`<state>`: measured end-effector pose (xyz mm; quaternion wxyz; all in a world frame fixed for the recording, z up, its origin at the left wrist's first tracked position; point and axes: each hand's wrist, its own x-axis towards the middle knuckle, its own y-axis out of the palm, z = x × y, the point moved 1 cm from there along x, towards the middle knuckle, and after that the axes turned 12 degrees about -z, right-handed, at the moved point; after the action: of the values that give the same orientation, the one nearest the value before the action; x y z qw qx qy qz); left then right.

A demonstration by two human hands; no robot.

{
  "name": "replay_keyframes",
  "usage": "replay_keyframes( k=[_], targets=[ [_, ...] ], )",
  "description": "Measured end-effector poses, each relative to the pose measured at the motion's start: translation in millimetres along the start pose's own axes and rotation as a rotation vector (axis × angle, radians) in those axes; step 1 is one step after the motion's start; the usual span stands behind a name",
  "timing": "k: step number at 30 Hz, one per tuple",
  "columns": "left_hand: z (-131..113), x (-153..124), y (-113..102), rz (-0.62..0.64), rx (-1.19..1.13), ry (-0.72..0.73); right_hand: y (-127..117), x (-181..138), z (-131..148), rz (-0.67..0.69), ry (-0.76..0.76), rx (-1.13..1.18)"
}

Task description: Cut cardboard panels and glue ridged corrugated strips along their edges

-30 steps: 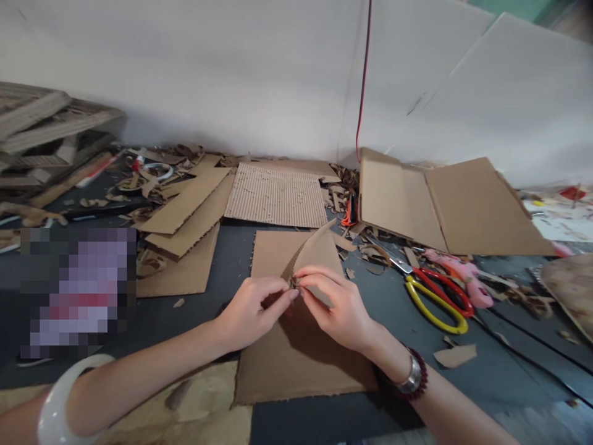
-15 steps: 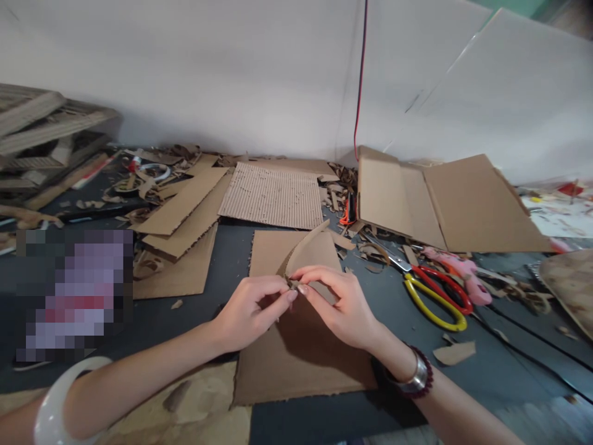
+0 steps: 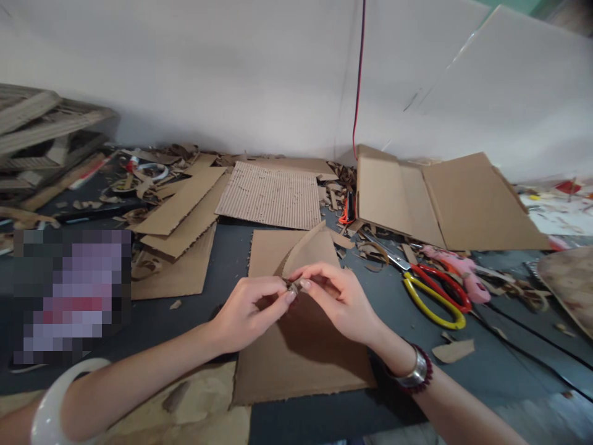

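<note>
fingertips (image 3: 291,295) of both hands pinch cardboard piece (image 3: 308,250)

cardboard sheet (image 3: 296,352): brown | scissors (image 3: 433,296): yellow/red handles | table (image 3: 231,247): dark grey | corrugated sheet (image 3: 271,196): ribbed tan

A big patch at the left, the pixelated purple-and-grey block (image 3: 69,293), was blurred out, so whatever sat there couldn't be made out. The tiny brown scrap (image 3: 293,286) pinched between both hands was too small to be identified. The round brown cardboard disc (image 3: 567,287) was cut off by the right edge, and both forearms by the bottom edge.
</note>
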<state>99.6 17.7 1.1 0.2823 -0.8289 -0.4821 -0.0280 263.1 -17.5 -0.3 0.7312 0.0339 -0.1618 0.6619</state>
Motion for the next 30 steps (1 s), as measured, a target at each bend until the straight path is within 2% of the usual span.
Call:
replay_keyframes(
  k=[8, 21, 24, 27, 30],
  targets=[
    [-1, 0, -1, -0.012, -0.026, 0.032, -1, 1, 2, -0.003, 0.052, 0.034],
    [-3, 0, -2, 0.024, -0.197, 0.148, -3, 5, -11, -0.017, 0.271, 0.424],
    [-2, -1, -3, -0.002, -0.166, 0.153, -3, 5, -8, -0.039, 0.214, 0.308],
    [-2, -1, -3, -0.04, -0.146, 0.19, -3, 4, -3, -0.027, 0.063, 0.16],
    [-2, -1, -2, 0.001, -0.17, 0.253, -4, 4, -2, -0.024, -0.076, 0.006]
  ],
)
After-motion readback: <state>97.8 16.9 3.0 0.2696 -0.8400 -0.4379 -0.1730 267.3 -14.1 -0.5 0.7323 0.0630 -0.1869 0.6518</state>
